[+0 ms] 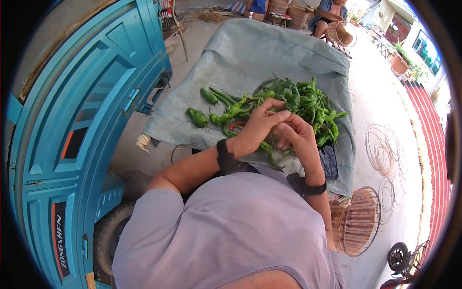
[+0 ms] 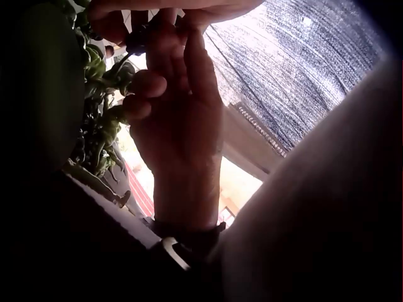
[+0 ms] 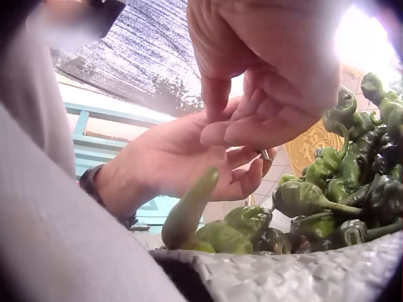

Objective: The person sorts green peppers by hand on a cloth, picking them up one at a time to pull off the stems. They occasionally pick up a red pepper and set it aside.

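Observation:
Both hands meet over the near edge of a heap of green peppers (image 1: 308, 103) on a grey-green woven sheet (image 1: 255, 50). My left hand (image 1: 257, 127) is turned palm up with curled fingers. At its fingertips a small dark pepper (image 2: 136, 43) with a thin stem shows in the left wrist view, mostly hidden by the fingers. From the other side my right hand (image 1: 299, 139) bends its fingers and thumb down to the left palm and fingers. I cannot tell what the right fingertips hold. A red pepper (image 1: 236, 126) lies beside the left hand.
Several loose peppers (image 1: 197, 117) lie left of the heap. A blue vehicle (image 1: 86, 120) stands close on the left. A wicker basket (image 1: 356, 221) sits low at right, near coils of cane (image 1: 382, 149). Another person (image 1: 329, 14) sits behind, holding a basket.

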Tool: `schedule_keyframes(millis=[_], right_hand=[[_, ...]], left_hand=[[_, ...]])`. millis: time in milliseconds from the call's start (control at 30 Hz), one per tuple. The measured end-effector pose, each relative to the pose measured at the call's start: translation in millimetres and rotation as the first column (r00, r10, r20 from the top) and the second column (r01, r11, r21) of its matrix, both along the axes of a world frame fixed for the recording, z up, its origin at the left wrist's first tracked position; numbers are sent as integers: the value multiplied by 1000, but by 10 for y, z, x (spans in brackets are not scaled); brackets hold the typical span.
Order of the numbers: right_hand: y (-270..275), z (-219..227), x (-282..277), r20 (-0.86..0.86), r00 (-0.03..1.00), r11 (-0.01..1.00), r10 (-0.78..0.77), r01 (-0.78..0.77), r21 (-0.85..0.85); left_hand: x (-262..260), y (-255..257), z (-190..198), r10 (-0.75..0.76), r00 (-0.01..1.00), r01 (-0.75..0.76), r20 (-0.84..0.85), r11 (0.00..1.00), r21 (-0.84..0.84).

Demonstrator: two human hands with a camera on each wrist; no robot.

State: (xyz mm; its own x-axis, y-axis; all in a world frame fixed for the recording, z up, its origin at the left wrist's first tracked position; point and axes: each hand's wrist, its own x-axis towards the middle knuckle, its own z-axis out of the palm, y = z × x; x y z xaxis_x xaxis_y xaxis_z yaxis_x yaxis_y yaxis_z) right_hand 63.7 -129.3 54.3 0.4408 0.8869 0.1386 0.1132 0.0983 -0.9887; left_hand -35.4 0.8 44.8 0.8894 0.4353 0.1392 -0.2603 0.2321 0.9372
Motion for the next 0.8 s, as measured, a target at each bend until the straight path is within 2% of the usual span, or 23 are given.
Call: schedule_keyframes(millis=[100, 333, 433, 533, 633, 733, 800], right_hand=[[3, -74, 58, -58, 997, 998, 50, -48, 40], [32, -46, 13, 7, 1000, 999, 23, -24, 43], [48, -47, 15, -1, 1000, 999, 23, -23, 42], [61, -51, 33, -15, 999, 998, 28, -27, 49], [64, -71, 62, -26, 1000, 998, 7, -5, 60], [83, 0, 107, -24, 999, 995, -42, 44, 85], [140, 102, 160, 25, 995, 991, -99, 96, 90]], left_hand=[[-31, -30, 28, -18, 1000, 19, 17, 999, -38], [-13, -1, 1, -30, 999, 34, 43, 997, -75], [-11, 8, -19, -81, 994, 92, 67, 979, -182], [-14, 18, -21, -79, 995, 89, 59, 975, -205], [10, 27, -68, -53, 997, 62, 52, 980, -188], [15, 4, -65, 37, 997, -23, 71, 982, -188], [-18, 11, -62, 151, 987, -146, 54, 985, -91]])
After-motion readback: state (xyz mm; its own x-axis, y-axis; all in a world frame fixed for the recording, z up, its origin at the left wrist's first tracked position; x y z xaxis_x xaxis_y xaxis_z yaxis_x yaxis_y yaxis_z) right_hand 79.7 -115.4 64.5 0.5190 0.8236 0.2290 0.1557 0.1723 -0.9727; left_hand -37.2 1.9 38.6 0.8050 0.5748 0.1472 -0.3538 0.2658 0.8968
